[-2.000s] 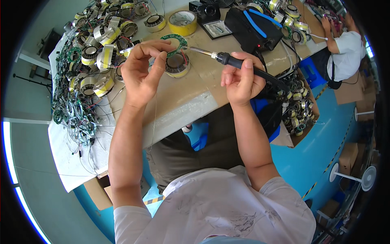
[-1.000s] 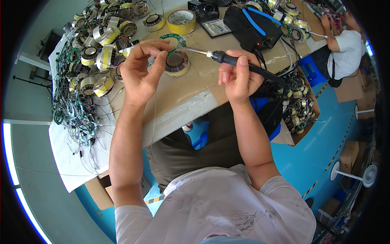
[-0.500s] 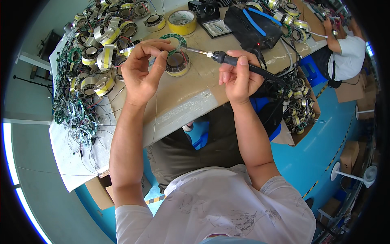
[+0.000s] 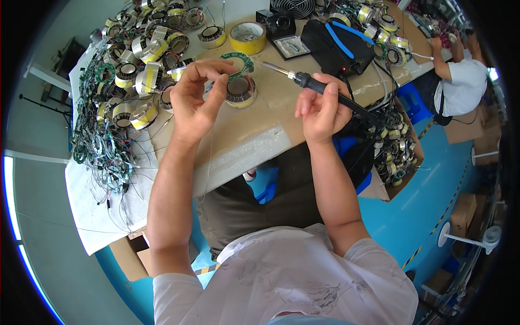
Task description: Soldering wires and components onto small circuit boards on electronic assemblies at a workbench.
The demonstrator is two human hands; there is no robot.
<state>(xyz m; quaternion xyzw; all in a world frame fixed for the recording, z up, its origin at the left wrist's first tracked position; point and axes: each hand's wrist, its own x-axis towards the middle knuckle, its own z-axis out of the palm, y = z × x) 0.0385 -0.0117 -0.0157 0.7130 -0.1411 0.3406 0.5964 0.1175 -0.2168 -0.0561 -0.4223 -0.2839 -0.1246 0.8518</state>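
Observation:
My left hand [image 4: 194,103] pinches a green ring-shaped circuit board [image 4: 249,65] by its near-left side and holds it raised over the table. Under the board stands a round motor coil [image 4: 242,102] with yellow tape round its side, partly hidden by the ring. In my right hand [image 4: 325,114] is a soldering iron [image 4: 310,82], gripped by its black handle like a pen. Its metal tip points left toward the ring, with a small gap between them. A thin wire hangs down by my left wrist.
Piled taped coils [image 4: 146,78] and tangled green boards with wires [image 4: 105,146] cover the table's left. At the back are a yellow tape roll [image 4: 247,44], a small tray [image 4: 291,47] and a black soldering station [image 4: 338,51]. A box of coils [image 4: 398,151] stands right; another person [image 4: 460,81] sits beyond.
The soldering iron's tip has drawn back to the right, away from the ring board. My left hand still holds the board, and the whole view has shifted slightly.

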